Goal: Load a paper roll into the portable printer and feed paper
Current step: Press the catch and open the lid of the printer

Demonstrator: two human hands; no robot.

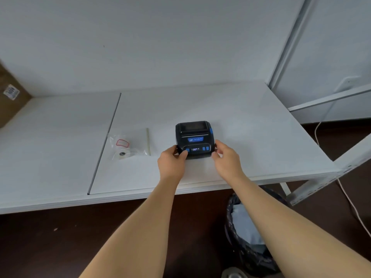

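A black portable printer (193, 135) with blue buttons and a small lit display sits on the white table (251, 125), its lid closed. My left hand (172, 161) grips its near left corner, thumb on a blue button at the front. My right hand (226, 159) holds the near right corner. To the left lies a clear plastic bag (130, 146) with a red-outlined label; a white paper roll (122, 154) with a dark core is inside it.
A brown cardboard box (10, 97) stands at the far left of the table. Below the table's front edge is a bin with a black liner (247, 233). A white cable (349, 199) runs along the dark floor at right, beside a white shelf frame (321, 101).
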